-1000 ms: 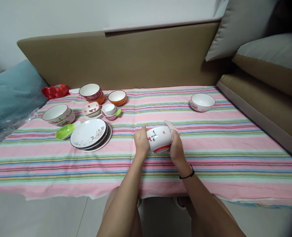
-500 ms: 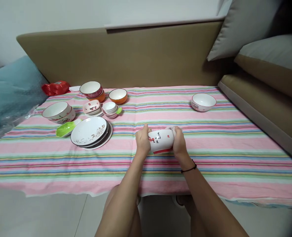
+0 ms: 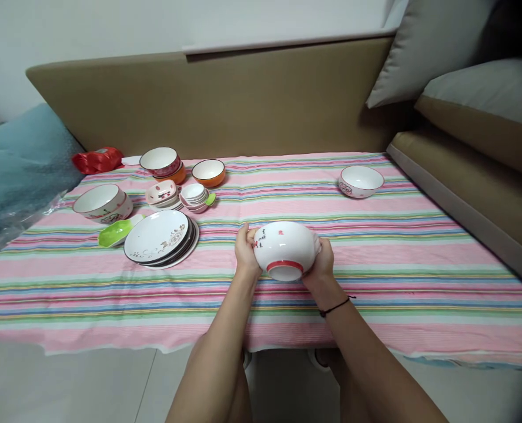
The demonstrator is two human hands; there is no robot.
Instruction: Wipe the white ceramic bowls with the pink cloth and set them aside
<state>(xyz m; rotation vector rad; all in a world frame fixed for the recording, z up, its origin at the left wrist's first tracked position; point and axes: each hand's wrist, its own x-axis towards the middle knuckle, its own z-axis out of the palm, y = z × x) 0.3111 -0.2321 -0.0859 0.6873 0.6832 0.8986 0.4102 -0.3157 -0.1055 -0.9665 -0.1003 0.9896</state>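
Between my two hands is a white bowl with a red foot ring, red blossoms and dark lettering. It is tipped so its underside faces me, above the striped cloth. My left hand grips its left side, thumb up near the rim. On the other side my right hand is closed round the bowl's right edge. A bit of whitish material shows between the right fingers and the bowl; I cannot make out what it is. The bowl's inside is hidden.
On the left lie stacked plates, a green dish, nested patterned bowls, small white dishes and an orange bowl. Another white bowl stands at the back right. Cushions rise on the right.
The bowl has turned in my hands, so its base and red foot ring now face me more. Both hands have shifted with it, the right one lower beneath the side.
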